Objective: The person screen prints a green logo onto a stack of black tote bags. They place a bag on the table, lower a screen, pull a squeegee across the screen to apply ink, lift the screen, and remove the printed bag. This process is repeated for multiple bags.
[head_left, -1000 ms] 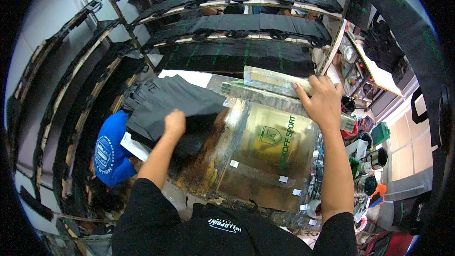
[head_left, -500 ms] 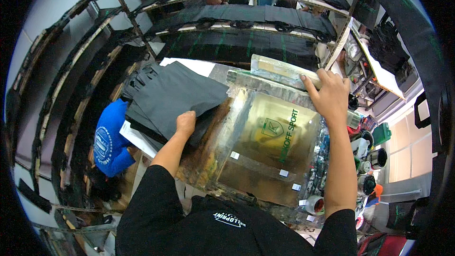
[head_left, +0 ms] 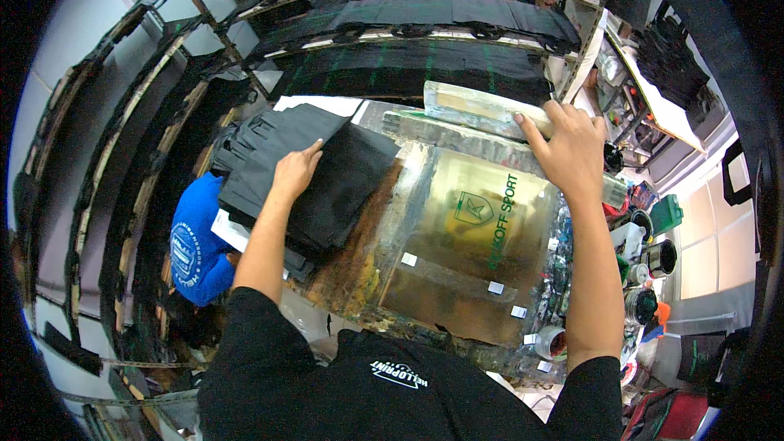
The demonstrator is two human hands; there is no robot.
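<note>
Item, my left hand (head_left: 298, 170): laid over the black fabric stack (head_left: 269, 171), forefinger extended, the rest loosely bent; whether it pinches a layer I cannot tell. Item, my right hand (head_left: 569, 147): closed around the right end of a long pale bar (head_left: 482, 106), thumb on the near face, fingers over the top. The bar lies along the far rail of the screen frame (head_left: 457, 132).

Edges and clearance: the stack sits on the left of the worktable (head_left: 359, 265), its layers unevenly fanned, its left side close to a person in a blue shirt (head_left: 196, 245). Between the stack's right edge and the frame runs a strip of stained brown tabletop, the chief open room. The frame's near edge faces my torso; its right edge is crowded by a cup with red inside (head_left: 553, 345) and a row of cans (head_left: 657, 260).

Surface: a glossy gold-brown screen, green emblem (head_left: 475, 208) and lettering on it, small white tabs (head_left: 496, 287) toward the near side; white sheet (head_left: 322, 104) showing beyond the stack.

Room: racks (head_left: 416, 33) of black sheets ahead and leftward; a bright paned window (head_left: 706, 237) at right.
</note>
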